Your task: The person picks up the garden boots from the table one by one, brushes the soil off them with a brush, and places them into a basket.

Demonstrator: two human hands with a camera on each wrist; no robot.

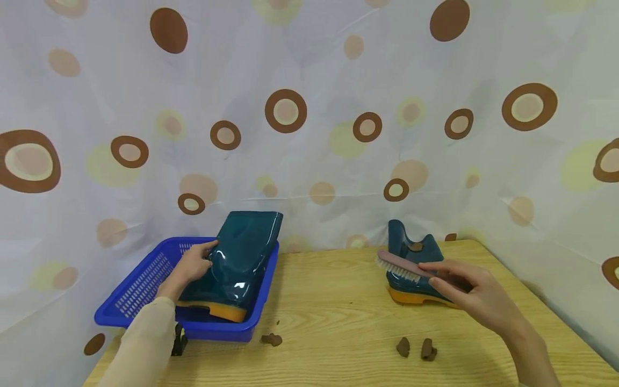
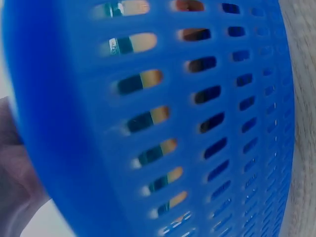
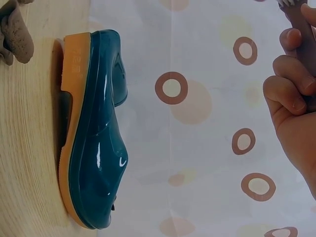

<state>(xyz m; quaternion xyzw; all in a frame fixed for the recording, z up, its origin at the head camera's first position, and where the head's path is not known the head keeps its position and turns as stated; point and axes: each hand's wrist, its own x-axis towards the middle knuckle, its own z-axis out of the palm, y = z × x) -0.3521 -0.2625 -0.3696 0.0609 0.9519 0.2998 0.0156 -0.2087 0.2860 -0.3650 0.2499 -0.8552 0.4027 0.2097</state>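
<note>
A dark green rain boot (image 1: 245, 252) with an orange sole leans inside a blue plastic basket (image 1: 145, 282). My left hand (image 1: 192, 263) reaches over the basket, its fingertips touching the boot's side. The left wrist view shows mostly the slotted basket wall (image 2: 98, 148), with part of that hand (image 2: 17, 182) beyond the rim. My right hand (image 1: 476, 293) grips the handle of a pinkish-brown scrubbing brush (image 1: 401, 263), its white bristles facing down. Behind the brush stands a low dark green rain shoe (image 1: 432, 252) with an orange sole; a brown lump (image 1: 416, 246) sits on it.
Brown clay-like lumps lie on the wooden table (image 1: 333, 301): one lump (image 1: 272, 339) near the basket, another lump (image 1: 403, 346) and a third lump (image 1: 427, 350) before the shoe. A dotted white curtain (image 1: 319, 59) hangs behind the table and along its right side.
</note>
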